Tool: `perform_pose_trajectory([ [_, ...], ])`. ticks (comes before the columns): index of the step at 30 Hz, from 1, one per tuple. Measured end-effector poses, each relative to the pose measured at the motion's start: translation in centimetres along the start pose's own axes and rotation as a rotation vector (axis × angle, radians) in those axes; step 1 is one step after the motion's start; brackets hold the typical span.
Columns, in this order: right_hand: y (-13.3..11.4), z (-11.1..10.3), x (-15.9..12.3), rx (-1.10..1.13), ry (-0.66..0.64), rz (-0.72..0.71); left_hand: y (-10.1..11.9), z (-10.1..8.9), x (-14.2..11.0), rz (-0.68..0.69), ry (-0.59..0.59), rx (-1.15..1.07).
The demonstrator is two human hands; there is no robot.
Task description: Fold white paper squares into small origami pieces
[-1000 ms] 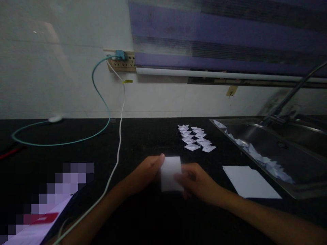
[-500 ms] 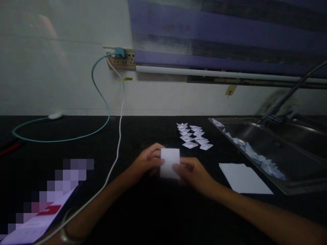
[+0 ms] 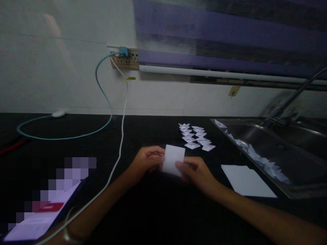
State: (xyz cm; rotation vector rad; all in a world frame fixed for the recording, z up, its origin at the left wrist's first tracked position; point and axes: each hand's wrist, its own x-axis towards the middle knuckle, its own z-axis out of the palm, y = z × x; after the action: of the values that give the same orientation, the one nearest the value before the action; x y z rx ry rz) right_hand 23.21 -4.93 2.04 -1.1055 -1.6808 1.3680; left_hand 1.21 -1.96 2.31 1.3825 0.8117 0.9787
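Note:
A small white rectangle of folded paper (image 3: 173, 159) is held up between my two hands over the dark counter. My right hand (image 3: 194, 170) pinches its right side, thumb across the front face. At the paper's left edge, my left hand (image 3: 148, 160) has its fingers curled and closed against it. Beyond the hands stand two rows of small folded paper boats (image 3: 189, 139). To the right of my right hand lies a stack of white paper sheets (image 3: 247, 180).
More folded paper boats (image 3: 263, 161) line the rim of the steel sink (image 3: 291, 190) at right. A white cable (image 3: 122, 132) crosses over my left forearm. A teal cable (image 3: 63, 139) loops from the power strip (image 3: 125, 60). A lit screen (image 3: 48, 214), partly pixelated, is at lower left.
The folded paper has tilted slightly clockwise between my hands, and my left thumb no longer shows over its front. The whole view has shifted a little, so things appear farther right.

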Motion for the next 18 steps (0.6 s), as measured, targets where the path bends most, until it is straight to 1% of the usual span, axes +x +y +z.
perform_pose_trajectory([
  [8,0.28,-0.06,0.05,0.011,-0.010,0.018,-0.09,0.09,-0.05,-0.016,0.041,0.027],
  [12,-0.01,0.13,0.18,0.097,0.047,-0.020,0.29,0.18,-0.07,-0.028,0.031,0.025],
  [18,-0.02,0.13,0.12,0.062,0.139,-0.102,-0.09,-0.07,-0.03,-0.024,-0.001,0.017],
])
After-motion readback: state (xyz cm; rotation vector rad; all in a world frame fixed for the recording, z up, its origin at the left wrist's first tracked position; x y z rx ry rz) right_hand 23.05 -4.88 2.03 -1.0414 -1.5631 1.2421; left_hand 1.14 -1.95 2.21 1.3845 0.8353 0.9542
